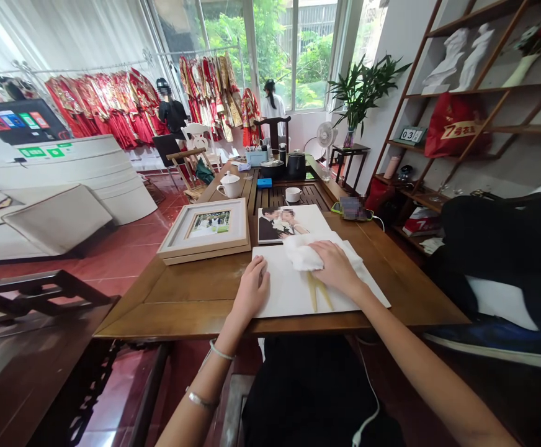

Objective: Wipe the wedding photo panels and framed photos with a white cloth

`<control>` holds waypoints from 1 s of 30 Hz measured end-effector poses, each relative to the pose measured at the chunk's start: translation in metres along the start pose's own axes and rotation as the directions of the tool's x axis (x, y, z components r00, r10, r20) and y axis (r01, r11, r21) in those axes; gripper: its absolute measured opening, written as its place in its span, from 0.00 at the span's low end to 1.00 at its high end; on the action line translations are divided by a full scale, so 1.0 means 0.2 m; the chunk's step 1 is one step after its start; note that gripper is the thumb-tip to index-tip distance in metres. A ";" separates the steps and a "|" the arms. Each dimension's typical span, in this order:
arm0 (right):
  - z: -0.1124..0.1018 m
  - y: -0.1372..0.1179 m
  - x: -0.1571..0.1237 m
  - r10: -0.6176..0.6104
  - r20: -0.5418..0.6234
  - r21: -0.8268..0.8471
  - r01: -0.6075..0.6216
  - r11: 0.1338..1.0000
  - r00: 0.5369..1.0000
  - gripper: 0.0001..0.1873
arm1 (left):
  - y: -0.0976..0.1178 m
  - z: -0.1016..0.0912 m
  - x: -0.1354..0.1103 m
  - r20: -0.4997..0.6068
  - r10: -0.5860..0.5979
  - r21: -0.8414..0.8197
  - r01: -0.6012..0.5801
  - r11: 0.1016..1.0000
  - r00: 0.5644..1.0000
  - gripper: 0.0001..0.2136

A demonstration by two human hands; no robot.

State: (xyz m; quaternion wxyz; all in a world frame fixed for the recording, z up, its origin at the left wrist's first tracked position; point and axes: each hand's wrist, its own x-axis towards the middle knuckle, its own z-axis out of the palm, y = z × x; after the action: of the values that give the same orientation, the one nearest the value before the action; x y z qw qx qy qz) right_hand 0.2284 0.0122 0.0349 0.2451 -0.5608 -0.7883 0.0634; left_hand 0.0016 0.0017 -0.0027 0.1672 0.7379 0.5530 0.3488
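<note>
A white photo panel (275, 298) lies flat at the table's near edge. Two tapering yellowish shapes show on its surface, partly covered from above. My left hand (253, 287) rests at the panel's left edge, its fingers bent and close together against it. With my right hand (335, 267) I press a crumpled white cloth (301, 253) onto the upper part of the panel, the fingers closed over it. Just behind lies a photo print of a couple (293, 222), its lower right part hidden by the cloth. To the left is a wooden picture frame (203, 233), stacked on another.
The wooden table (196, 298) carries a lidded white cup (229, 185), a small white bowl (293, 195), a blue box (264, 183), a black kettle (296, 165) and a phone (353, 209) on a cable. Two people stand by clothes racks at the back. Shelves rise on the right.
</note>
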 end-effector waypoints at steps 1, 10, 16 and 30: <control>0.01 -0.01 0.02 0.016 -0.001 -0.003 -0.016 1.000 1.000 0.28 | 0.00 0.00 0.00 0.002 0.002 -0.001 -0.002 1.000 1.000 0.18; -0.02 -0.08 -0.18 -0.154 0.193 -0.039 0.164 0.986 0.969 0.38 | 0.00 0.00 0.00 -0.001 -0.017 -0.027 0.017 0.999 1.000 0.17; -0.18 -0.12 -0.46 -0.251 0.303 0.031 0.254 0.967 0.919 0.36 | 0.01 0.00 0.00 -0.002 -0.017 -0.026 0.017 1.000 1.000 0.17; -0.11 0.01 -0.13 0.022 0.192 -0.076 -0.008 0.997 0.981 0.34 | -0.01 0.01 0.00 -0.012 0.010 -0.006 -0.010 1.000 1.000 0.17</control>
State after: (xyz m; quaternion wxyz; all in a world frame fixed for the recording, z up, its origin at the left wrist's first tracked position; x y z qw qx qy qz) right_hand 0.2470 -0.0147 0.0442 0.1458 -0.5668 -0.8059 0.0896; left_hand 0.0011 0.0023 -0.0057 0.1643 0.7380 0.5493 0.3557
